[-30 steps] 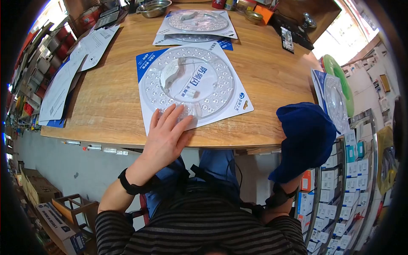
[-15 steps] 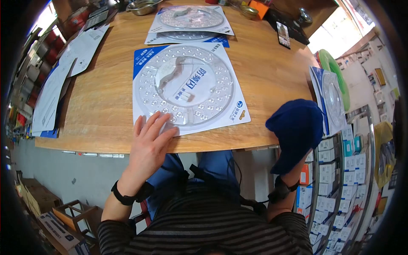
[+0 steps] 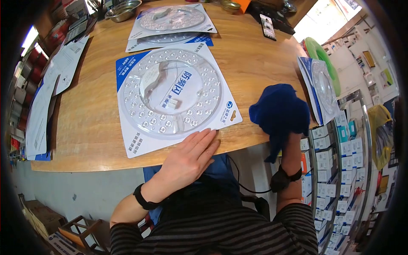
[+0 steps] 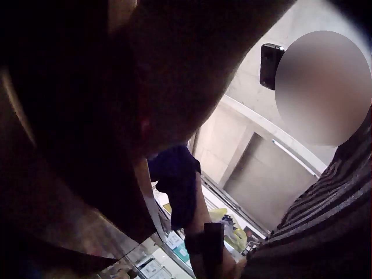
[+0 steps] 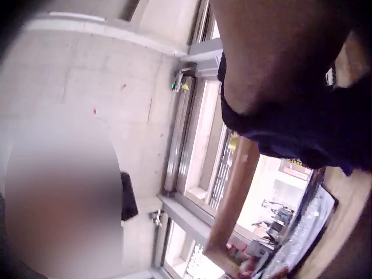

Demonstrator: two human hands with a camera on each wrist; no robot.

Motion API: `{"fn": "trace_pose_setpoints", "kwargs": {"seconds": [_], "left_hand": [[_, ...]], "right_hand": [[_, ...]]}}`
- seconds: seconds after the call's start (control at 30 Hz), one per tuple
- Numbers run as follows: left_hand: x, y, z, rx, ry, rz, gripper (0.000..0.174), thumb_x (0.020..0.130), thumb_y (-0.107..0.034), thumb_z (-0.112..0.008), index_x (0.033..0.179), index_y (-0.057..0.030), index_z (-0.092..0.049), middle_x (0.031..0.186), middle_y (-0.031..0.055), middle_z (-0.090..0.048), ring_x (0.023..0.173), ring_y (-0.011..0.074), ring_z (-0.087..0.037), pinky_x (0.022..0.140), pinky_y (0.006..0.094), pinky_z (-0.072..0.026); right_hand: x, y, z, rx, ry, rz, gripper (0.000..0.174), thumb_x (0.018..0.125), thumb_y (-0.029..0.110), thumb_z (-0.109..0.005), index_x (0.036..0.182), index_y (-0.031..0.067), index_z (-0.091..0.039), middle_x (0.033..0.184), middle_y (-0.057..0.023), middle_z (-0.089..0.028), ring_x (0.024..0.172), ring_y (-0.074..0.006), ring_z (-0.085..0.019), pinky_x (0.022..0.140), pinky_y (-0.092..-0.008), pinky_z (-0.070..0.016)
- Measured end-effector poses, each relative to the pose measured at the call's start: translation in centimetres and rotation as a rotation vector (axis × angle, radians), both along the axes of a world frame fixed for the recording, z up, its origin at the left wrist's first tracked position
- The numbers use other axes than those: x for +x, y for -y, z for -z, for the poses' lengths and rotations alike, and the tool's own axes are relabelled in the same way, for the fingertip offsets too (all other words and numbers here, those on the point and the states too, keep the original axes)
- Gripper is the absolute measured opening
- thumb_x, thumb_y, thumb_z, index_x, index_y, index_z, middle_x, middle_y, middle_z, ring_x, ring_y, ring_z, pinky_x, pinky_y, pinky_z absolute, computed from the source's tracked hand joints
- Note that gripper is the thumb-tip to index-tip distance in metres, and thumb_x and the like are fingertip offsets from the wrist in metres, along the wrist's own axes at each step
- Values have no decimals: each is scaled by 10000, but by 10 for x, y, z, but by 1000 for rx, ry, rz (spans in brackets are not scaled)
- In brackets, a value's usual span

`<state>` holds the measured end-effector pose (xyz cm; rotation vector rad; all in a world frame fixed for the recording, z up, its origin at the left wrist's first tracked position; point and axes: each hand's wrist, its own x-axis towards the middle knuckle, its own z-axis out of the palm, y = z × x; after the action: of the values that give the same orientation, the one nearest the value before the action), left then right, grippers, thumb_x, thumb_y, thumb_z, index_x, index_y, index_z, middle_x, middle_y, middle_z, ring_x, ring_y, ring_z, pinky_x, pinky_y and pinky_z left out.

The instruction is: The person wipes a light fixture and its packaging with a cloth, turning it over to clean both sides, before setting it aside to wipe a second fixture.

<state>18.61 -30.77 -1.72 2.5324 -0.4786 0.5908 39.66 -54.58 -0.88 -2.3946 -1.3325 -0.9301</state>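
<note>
A ring-shaped LED light panel in a clear blister pack [image 3: 195, 111] lies on the wooden table, its card printed blue and white. My left hand [image 3: 187, 159] is at the card's near edge, fingers straight and together, fingertips touching its lower border near the right corner. To the right of the pack, my right hand [image 3: 294, 143] holds a bunched dark blue cloth [image 3: 278, 106] low over the table's near right part. The cloth hides its fingers. In the right wrist view the same cloth [image 5: 302, 125] wraps the hand; the left wrist view is mostly dark.
More LED blister packs [image 3: 172, 25] are stacked at the back, with another pack [image 3: 321, 87] at the right edge by a green ring [image 3: 316, 53]. White-backed cards [image 3: 40, 114] lie along the left. A phone [image 3: 267, 27] and metal bowl [image 3: 123, 10] stand farther back.
My left hand has slid right along the pack's near edge, its spread fingers now together. The right hand has moved the cloth slightly left and forward. The view has shifted, with the pack appearing farther left.
</note>
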Motion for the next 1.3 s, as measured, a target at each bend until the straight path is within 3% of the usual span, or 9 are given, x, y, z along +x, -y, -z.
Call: {"fn": "trace_pose_setpoints", "kwargs": {"seconds": [0.07, 0.13, 0.17, 0.23, 0.4, 0.67, 1.13, 1.2, 1.3], "left_hand": [[2, 4, -6, 80, -82, -97, 579, 758, -181, -723, 1267, 19, -531, 1345, 176, -500, 1233, 329, -492, 1029, 422, -404], [3, 6, -3, 108, -85, -111, 605, 757, -202, -724, 1278, 24, -517, 1357, 180, -489, 1248, 323, -478, 1035, 419, -396], [4, 7, -2, 134, -95, -129, 632, 755, -223, -725, 1290, 29, -503, 1369, 183, -479, 1263, 317, -465, 1042, 415, -388], [6, 9, 1, 122, -87, -136, 640, 749, -222, -726, 1287, 41, -501, 1361, 190, -480, 1252, 323, -469, 1039, 414, -391], [12, 13, -4, 97, -83, -150, 681, 694, -177, -736, 1276, 79, -491, 1319, 208, -494, 1191, 350, -499, 1031, 413, -398], [11, 13, -2, -29, -86, -150, 747, 600, -45, -682, 1301, 72, -450, 1214, 226, -514, 1144, 356, -502, 983, 425, -425], [11, 15, -7, 125, -122, -161, 643, 746, -222, -739, 1291, 19, -498, 1258, 206, -508, 1156, 343, -493, 982, 412, -419], [11, 15, -8, 144, -129, -157, 643, 745, -222, -739, 1290, 21, -499, 1262, 208, -507, 1161, 344, -492, 983, 412, -417], [12, 13, -10, 149, -148, -142, 636, 748, -231, -739, 1285, 19, -507, 1262, 210, -512, 1161, 343, -496, 984, 412, -417]], "right_hand": [[-9, -13, -12, -74, 30, 6, 560, 758, 232, -721, 1249, 57, -516, 1055, -107, -632, 996, -303, -603, 896, -379, -472], [-46, -55, -53, -591, -719, 351, 491, 803, 275, -668, 1227, 70, -529, 1154, -125, -591, 1038, -301, -585, 855, -384, -496], [-45, -54, -41, -588, -716, 356, 491, 803, 275, -668, 1227, 70, -529, 1154, -125, -591, 1038, -301, -585, 855, -384, -496], [-42, -55, -14, -65, -396, -324, 332, 804, 155, -606, 1120, 57, -575, 1105, -127, -567, 969, -261, -579, 754, -361, -507], [-61, -68, -13, -166, -303, -147, 222, 744, 142, -679, 943, 47, -650, 1017, -88, -569, 886, -253, -549, 724, -356, -463], [-70, -67, -13, -184, -363, -353, 266, 683, 111, -646, 925, 0, -646, 1087, -126, -583, 983, -308, -531, 808, -409, -400], [46, -91, -45, -471, -525, -552, 214, 853, 236, -620, 894, 26, -628, 935, -116, -615, 926, -311, -572, 812, -390, -475], [67, -91, -65, -478, -918, -395, 259, 904, 254, -569, 1051, 56, -648, 1023, -138, -653, 962, -325, -600, 838, -393, -480], [121, -90, -69, -542, -566, -55, 295, 918, 289, -519, 1094, 89, -646, 1050, -159, -666, 979, -334, -624, 843, -426, -491]]}}
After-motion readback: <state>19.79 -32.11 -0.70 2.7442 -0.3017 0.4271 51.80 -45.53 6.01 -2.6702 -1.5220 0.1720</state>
